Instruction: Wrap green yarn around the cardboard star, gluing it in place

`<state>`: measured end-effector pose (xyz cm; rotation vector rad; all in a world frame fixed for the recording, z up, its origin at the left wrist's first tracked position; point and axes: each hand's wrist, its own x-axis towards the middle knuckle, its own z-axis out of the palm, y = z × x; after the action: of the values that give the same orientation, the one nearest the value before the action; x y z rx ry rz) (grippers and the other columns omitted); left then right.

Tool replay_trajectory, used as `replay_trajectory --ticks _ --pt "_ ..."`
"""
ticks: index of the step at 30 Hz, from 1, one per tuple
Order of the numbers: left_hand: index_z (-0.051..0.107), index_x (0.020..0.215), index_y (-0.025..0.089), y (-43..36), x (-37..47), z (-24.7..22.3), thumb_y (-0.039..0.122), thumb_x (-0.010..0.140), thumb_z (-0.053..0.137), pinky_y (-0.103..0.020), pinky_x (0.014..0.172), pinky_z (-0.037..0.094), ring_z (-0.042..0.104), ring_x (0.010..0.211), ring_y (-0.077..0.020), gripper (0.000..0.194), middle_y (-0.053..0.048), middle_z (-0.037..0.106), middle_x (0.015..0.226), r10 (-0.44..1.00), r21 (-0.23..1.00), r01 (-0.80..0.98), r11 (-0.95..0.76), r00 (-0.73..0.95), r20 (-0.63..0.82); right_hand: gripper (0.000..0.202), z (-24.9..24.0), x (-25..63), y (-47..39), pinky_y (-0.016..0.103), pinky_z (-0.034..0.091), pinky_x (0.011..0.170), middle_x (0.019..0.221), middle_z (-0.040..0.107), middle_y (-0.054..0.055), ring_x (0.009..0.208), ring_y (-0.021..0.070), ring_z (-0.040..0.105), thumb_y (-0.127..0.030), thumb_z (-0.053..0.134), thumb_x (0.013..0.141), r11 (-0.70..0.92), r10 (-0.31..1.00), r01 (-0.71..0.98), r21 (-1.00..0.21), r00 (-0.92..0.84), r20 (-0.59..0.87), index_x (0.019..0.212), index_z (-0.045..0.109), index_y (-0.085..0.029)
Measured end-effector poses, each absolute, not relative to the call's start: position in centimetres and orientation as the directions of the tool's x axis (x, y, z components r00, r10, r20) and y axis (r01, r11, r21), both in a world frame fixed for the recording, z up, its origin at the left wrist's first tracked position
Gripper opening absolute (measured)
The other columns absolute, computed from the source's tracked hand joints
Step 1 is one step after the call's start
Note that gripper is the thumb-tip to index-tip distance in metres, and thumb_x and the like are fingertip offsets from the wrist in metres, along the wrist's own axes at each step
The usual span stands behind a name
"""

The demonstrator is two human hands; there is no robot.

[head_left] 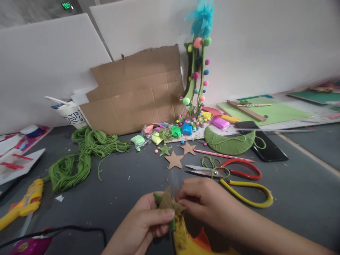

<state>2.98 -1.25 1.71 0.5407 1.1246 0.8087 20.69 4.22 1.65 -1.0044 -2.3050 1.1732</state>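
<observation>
Near the bottom centre, my left hand (148,219) is closed on a brown cardboard star (166,202) partly wrapped in green yarn. My right hand (200,196) is pinched at the star's right side; what its fingertips hold is too small to tell. Just below the star is the dark, stained end of a yellow tool (186,237) with an orange part, cut off by the frame's bottom. Beyond my hands lie two bare cardboard stars (174,160) and a small green star (165,149). Scissors (215,172) with red and yellow handles lie above my right forearm, green yarn across them.
Green yarn skeins (69,170) lie left, near a yellow glue gun (29,203) and a black cable (77,228). Behind stand cardboard (135,95), a cup (71,113) and a pom-pom decorated green piece (193,81). A phone (265,145) and green crescent (230,141) lie right.
</observation>
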Motion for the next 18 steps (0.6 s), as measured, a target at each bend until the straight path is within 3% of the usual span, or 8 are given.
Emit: replay_trajectory --ticks 6,12,18 --pt "0.059 0.072 0.015 -1.5 3.0 1.2 0.022 0.064 0.072 -0.022 0.045 0.025 0.037 0.047 -0.0073 0.017 0.003 0.052 0.058 0.810 0.821 -0.054 0.568 0.215 -0.546 0.014 2.6 21.1 4.6 0.017 0.033 0.056 0.069 0.056 -0.004 0.063 0.0085 0.051 -0.010 0.058 0.081 0.490 0.672 0.440 -0.753 -0.741 0.004 0.068 0.058 -0.016" --pt "0.060 0.074 0.014 -1.5 3.1 1.3 0.026 0.060 0.075 -0.022 0.044 0.024 0.036 0.045 -0.0072 0.024 0.004 0.054 0.057 0.795 0.816 0.015 0.578 0.213 -0.568 0.014 3.1 21.4 4.4 0.016 0.030 0.053 0.068 0.056 -0.004 0.060 0.0073 0.049 -0.013 0.059 0.079 0.480 0.666 0.470 -0.741 -0.745 -0.042 0.066 0.055 -0.016" --pt "0.061 0.067 0.014 -1.3 3.4 1.3 0.023 0.063 0.070 -0.023 0.048 0.027 0.038 0.050 -0.0094 0.013 0.005 0.050 0.055 0.821 0.836 0.108 0.538 0.155 -0.549 0.013 3.3 21.5 4.2 0.019 0.031 0.054 0.069 0.057 -0.002 0.060 0.0091 0.049 -0.016 0.057 0.080 0.526 0.688 0.528 -0.667 -0.725 -0.032 0.066 0.057 -0.017"
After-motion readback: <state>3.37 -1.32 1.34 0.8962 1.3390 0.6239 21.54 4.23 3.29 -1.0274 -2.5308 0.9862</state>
